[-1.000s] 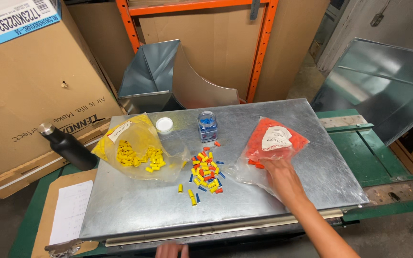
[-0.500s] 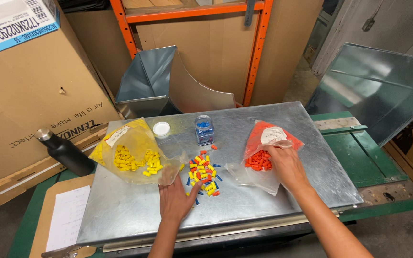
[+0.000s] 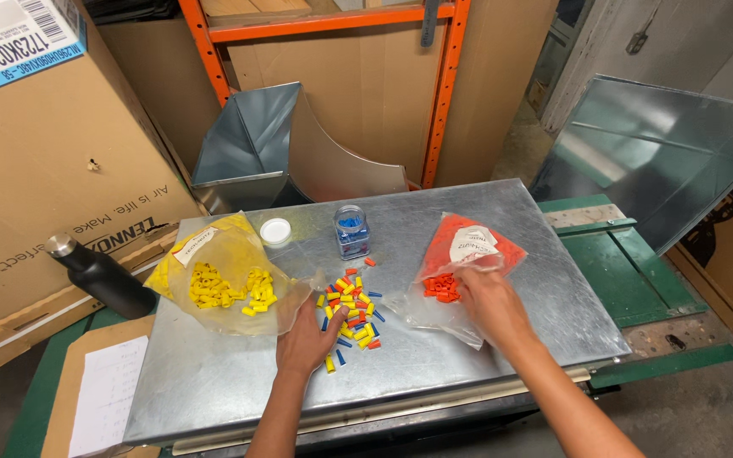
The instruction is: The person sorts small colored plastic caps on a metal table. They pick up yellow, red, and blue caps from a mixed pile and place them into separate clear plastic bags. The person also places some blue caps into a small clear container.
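A pile of small yellow, red and blue caps (image 3: 351, 311) lies in the middle of a galvanised metal table (image 3: 214, 382). My left hand (image 3: 305, 337) rests on the table at the pile's left edge, fingers spread, touching the caps. My right hand (image 3: 483, 302) lies on a clear plastic bag of orange caps (image 3: 460, 254), with its fingers at the bag's opening. A clear bag of yellow caps (image 3: 222, 276) lies to the left. A small clear jar with blue caps (image 3: 351, 231) stands behind the pile, its white lid (image 3: 276, 231) beside it.
A black bottle (image 3: 99, 276) stands left of the table, near a large cardboard box (image 3: 44, 153). Sheet-metal duct pieces (image 3: 273, 144) stand behind the table and one (image 3: 663, 153) at the right. A sheet of paper (image 3: 99, 394) lies at the lower left. An orange rack (image 3: 443, 85) rises behind.
My left hand has come up from below the table edge to the mixed pile. My right hand has stayed on the orange bag, moving slightly nearer its opening.
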